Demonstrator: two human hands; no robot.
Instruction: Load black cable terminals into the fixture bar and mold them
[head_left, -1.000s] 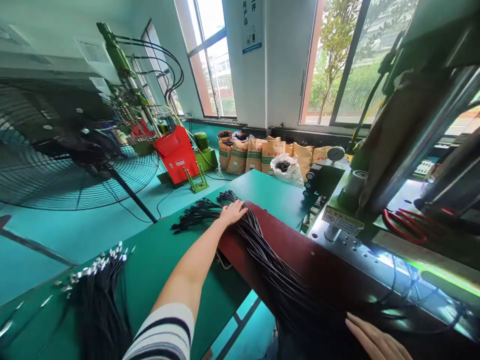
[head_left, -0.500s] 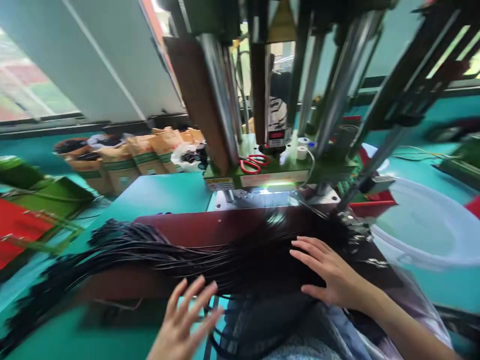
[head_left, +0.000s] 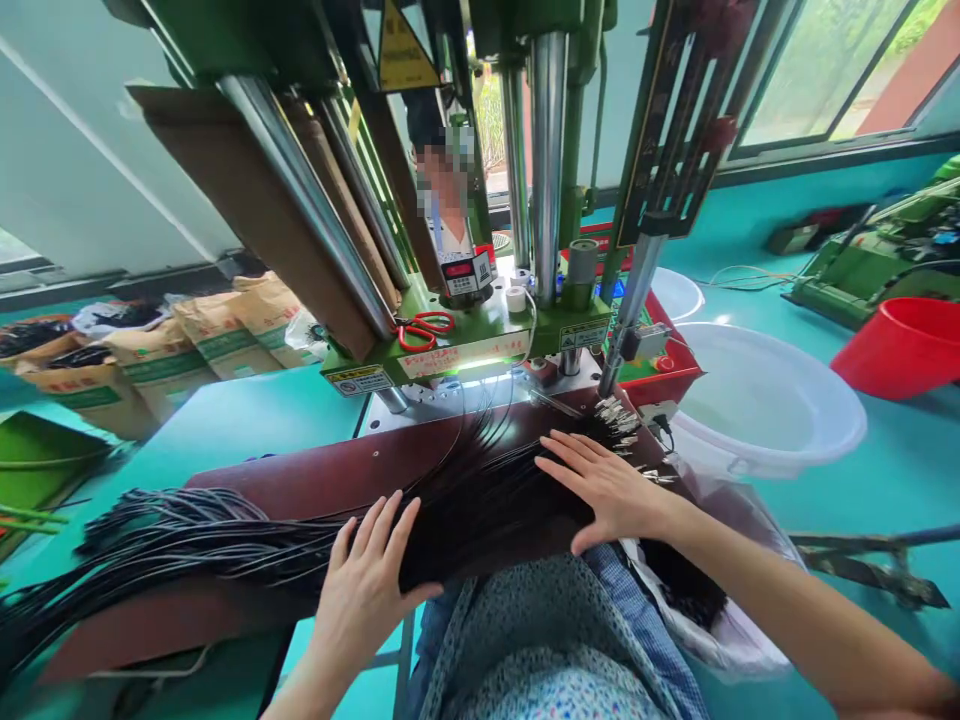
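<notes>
A long bundle of black cables lies across the brown board in front of a green press. My left hand rests on the near side of the bundle, fingers spread. Farther right, my right hand lies with outstretched fingers on the cables, close to their silvery connector ends. Neither hand is closed around anything. Several thin cables rise from the bundle toward the lit gap under the press. The cables' left part trails off over the board's left end.
Red-handled scissors and a small display box sit on the press. Paper sacks stand at left. At right are a white tub, a red bucket and a bag of black pieces. A person shows behind the press.
The view has swung right and sharpened. My left hand, raised and blurred before, now lies down on the cables; my right hand stays spread over them.
</notes>
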